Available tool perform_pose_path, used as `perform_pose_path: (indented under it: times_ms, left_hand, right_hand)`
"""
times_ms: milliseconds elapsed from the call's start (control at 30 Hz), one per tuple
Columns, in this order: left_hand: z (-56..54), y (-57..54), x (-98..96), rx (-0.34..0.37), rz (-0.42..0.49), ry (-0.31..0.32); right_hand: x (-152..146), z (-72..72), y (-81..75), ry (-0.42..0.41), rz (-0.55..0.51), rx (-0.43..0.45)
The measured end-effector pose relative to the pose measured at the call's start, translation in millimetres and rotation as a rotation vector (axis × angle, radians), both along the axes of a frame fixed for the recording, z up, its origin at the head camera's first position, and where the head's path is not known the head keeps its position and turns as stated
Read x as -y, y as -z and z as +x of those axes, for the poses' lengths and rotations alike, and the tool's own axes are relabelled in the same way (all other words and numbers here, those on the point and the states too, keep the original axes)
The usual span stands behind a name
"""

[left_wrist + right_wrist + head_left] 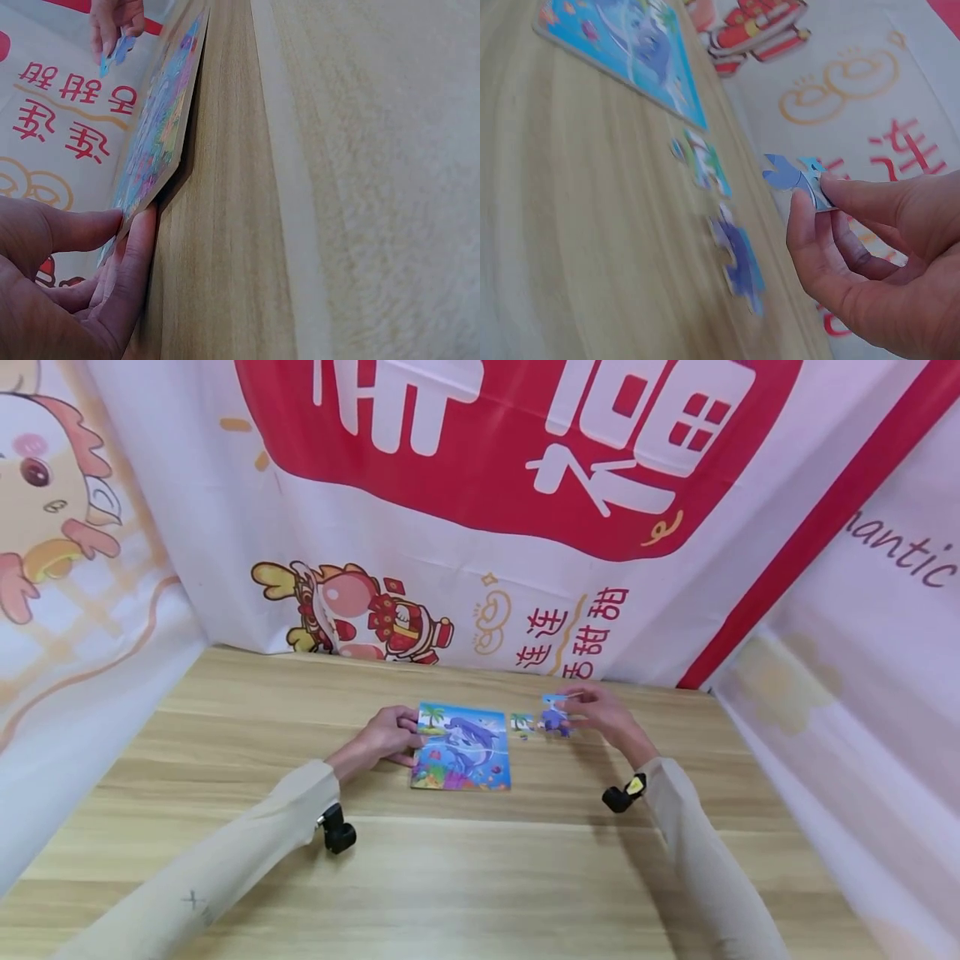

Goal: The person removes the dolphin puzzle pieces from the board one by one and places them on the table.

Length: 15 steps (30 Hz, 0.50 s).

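A square dolphin picture board [465, 752] lies at the middle of the wooden table. My left hand [390, 733] grips its left edge, thumb on the upper face and fingers under the rim, as the left wrist view shows; a dark shadow runs below that board's edge [166, 180]. To the right, my right hand [602, 712] pinches a small blue-and-purple jigsaw piece [799, 178] between thumb and fingers, above the table. Beneath it on the table are a palm-tree jigsaw piece [522, 722] and a purple dolphin jigsaw piece [740, 256].
A printed white and red cloth [465, 527] hangs behind the table's far edge, with more printed cloth on the left [82, 527] and right sides [862, 718]. Wood-grain tabletop [480, 877] extends in front of the board. Small black cameras sit on both wrists.
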<state>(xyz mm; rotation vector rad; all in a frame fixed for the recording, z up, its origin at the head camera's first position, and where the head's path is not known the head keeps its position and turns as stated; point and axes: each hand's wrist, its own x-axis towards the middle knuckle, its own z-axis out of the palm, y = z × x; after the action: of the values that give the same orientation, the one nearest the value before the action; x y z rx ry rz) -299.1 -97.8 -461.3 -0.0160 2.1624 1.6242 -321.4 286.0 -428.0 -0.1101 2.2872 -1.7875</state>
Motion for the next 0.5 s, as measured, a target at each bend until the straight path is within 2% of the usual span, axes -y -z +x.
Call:
perform_pose_path:
  times_ms: [267,500]
  left_hand:
    - [1.5,-3.2,2.9,0.005,-0.018,-0.004]
    - [2.7,-2.7,-0.5,0.011,-0.010,-0.011]
  right_hand:
    - [-26,0.6,-0.6,0.042,-0.002,0.008]
    - [-43,7.0,1.2,0.080,0.091,0.016]
